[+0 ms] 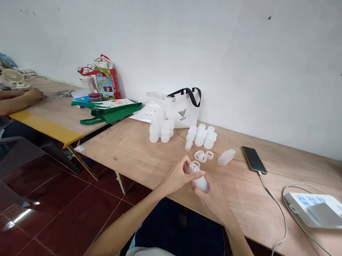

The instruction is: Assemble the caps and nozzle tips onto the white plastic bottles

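Near the table's front edge, my right hand [213, 197] is wrapped round a small translucent white plastic bottle [202, 184], tilted with its top away from me. My left hand [179, 176] pinches the clear domed cap [194, 168] on the bottle's top. Just beyond the fingers lie several translucent rings [200, 156]. A row of nested clear caps [226, 157] rests to their right, and a shorter stack of clear pieces [188, 145] to their left. Open-necked bottles [200, 136] stand behind the rings. Another group of bottles [161, 130], apparently capped, stands further left.
Against the wall are a white tote bag [186, 111] and a plastic bag [150, 110]. A phone [254, 159] on a cable and a white box [319, 208] lie right. A green bag [113, 112] bridges toward the left table, where a co-worker's hands [32, 95] rest.
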A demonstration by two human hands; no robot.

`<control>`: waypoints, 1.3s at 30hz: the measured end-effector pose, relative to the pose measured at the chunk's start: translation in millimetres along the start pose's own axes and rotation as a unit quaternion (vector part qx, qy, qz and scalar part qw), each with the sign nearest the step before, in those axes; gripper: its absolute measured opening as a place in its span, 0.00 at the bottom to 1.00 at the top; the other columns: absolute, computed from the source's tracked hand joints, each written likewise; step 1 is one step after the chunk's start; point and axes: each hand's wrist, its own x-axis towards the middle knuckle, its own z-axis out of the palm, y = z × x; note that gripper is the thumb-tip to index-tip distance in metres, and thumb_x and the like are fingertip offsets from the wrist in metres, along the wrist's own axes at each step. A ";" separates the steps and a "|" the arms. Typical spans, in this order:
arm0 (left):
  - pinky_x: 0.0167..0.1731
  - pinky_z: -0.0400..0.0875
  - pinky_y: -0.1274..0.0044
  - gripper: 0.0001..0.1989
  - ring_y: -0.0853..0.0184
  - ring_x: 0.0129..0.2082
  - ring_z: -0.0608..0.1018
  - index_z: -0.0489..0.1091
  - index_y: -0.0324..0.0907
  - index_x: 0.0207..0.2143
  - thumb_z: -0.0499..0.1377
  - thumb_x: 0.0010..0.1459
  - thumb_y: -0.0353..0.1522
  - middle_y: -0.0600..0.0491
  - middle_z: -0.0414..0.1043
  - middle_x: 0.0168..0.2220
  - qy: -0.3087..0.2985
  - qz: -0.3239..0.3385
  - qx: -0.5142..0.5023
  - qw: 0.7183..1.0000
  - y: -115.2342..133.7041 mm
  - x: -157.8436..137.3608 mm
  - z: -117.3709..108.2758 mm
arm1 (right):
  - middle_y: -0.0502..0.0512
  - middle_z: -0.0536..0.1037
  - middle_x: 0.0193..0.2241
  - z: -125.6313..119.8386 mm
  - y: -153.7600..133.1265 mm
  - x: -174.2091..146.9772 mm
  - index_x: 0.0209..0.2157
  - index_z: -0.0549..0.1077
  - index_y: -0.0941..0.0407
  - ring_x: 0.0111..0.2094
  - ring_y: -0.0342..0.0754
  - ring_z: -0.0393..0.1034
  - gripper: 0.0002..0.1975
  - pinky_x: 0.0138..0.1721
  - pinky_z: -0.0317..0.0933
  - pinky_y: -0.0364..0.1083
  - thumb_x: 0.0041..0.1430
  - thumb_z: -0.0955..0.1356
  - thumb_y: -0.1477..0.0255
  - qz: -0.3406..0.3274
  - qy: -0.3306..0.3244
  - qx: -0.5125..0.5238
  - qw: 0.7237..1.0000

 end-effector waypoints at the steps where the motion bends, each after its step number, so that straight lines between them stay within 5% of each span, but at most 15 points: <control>1: 0.31 0.65 0.78 0.19 0.68 0.32 0.73 0.68 0.44 0.41 0.66 0.57 0.47 0.55 0.74 0.35 -0.027 0.011 -0.014 0.999 2.6 -1.3 -2.0 | 0.52 0.80 0.35 -1.1 0.5 0.5 0.43 0.72 0.52 0.37 0.53 0.74 0.12 0.37 0.64 0.48 0.61 0.67 0.61 -0.001 0.004 0.001 1.000; 4: 0.35 0.69 0.76 0.20 0.66 0.38 0.76 0.69 0.46 0.52 0.59 0.65 0.47 0.49 0.75 0.48 -0.132 0.044 -0.074 0.988 10.9 -3.4 -7.9 | 0.51 0.80 0.35 -5.1 2.6 0.9 0.49 0.71 0.51 0.37 0.54 0.75 0.17 0.37 0.64 0.48 0.63 0.67 0.58 0.003 -0.001 0.019 1.000; 6: 0.30 0.67 0.77 0.21 0.68 0.34 0.76 0.70 0.45 0.53 0.59 0.64 0.47 0.48 0.75 0.47 -0.147 0.038 -0.085 0.985 13.0 -2.4 -10.3 | 0.51 0.79 0.33 -6.7 2.3 -0.1 0.50 0.71 0.52 0.35 0.53 0.74 0.19 0.35 0.64 0.48 0.64 0.66 0.55 0.008 -0.009 0.026 1.000; 11: 0.22 0.62 0.80 0.20 0.71 0.25 0.71 0.70 0.42 0.38 0.66 0.56 0.48 0.54 0.74 0.33 -0.064 0.003 -0.081 0.995 4.5 1.8 -6.1 | 0.48 0.79 0.28 0.9 -4.8 -3.4 0.46 0.72 0.51 0.28 0.51 0.74 0.16 0.31 0.62 0.47 0.65 0.66 0.56 0.013 -0.019 0.021 1.000; 17: 0.25 0.58 0.79 0.22 0.72 0.24 0.67 0.62 0.42 0.28 0.65 0.57 0.48 0.60 0.63 0.23 0.044 0.025 0.027 0.998 3.3 -2.7 -2.7 | 0.53 0.82 0.33 12.3 -3.2 -2.7 0.50 0.72 0.48 0.33 0.59 0.77 0.19 0.31 0.61 0.48 0.59 0.68 0.58 0.009 0.066 -0.102 0.993; 22: 0.34 0.68 0.77 0.17 0.67 0.36 0.76 0.72 0.46 0.48 0.60 0.64 0.46 0.51 0.76 0.46 -0.115 0.070 -0.019 0.991 19.2 -7.2 -12.4 | 0.50 0.81 0.32 0.8 -7.4 -5.1 0.53 0.72 0.49 0.32 0.53 0.76 0.19 0.32 0.63 0.47 0.63 0.67 0.58 -0.001 0.001 0.010 1.000; 24: 0.31 0.68 0.77 0.18 0.69 0.33 0.77 0.73 0.45 0.50 0.59 0.64 0.46 0.49 0.76 0.47 -0.135 0.061 -0.064 0.987 20.7 -7.2 -13.4 | 0.49 0.79 0.29 -2.9 -10.5 -6.4 0.53 0.72 0.51 0.30 0.51 0.74 0.20 0.32 0.63 0.46 0.64 0.67 0.57 0.007 -0.016 0.048 0.999; 27: 0.25 0.65 0.78 0.19 0.70 0.27 0.75 0.75 0.42 0.46 0.64 0.61 0.46 0.50 0.78 0.40 -0.078 0.030 -0.091 0.992 16.4 -5.7 -10.7 | 0.48 0.76 0.24 -3.6 -11.5 -6.8 0.45 0.74 0.51 0.26 0.50 0.71 0.17 0.29 0.61 0.46 0.64 0.66 0.55 0.019 -0.013 0.033 0.999; 30: 0.31 0.70 0.77 0.18 0.66 0.33 0.78 0.77 0.42 0.44 0.65 0.60 0.46 0.49 0.80 0.42 -0.020 0.033 -0.101 0.994 11.1 -4.2 -7.3 | 0.48 0.77 0.26 -2.3 -8.2 -6.0 0.42 0.73 0.50 0.27 0.51 0.72 0.14 0.29 0.61 0.46 0.63 0.67 0.55 0.007 0.010 -0.011 1.000; 39: 0.48 0.74 0.69 0.15 0.59 0.47 0.80 0.76 0.45 0.46 0.61 0.63 0.44 0.48 0.79 0.48 0.011 0.103 -0.074 0.992 14.9 -7.3 6.7 | 0.48 0.77 0.22 -15.4 -5.4 -8.4 0.42 0.74 0.51 0.25 0.52 0.73 0.18 0.27 0.61 0.47 0.63 0.66 0.51 0.023 0.001 0.009 1.000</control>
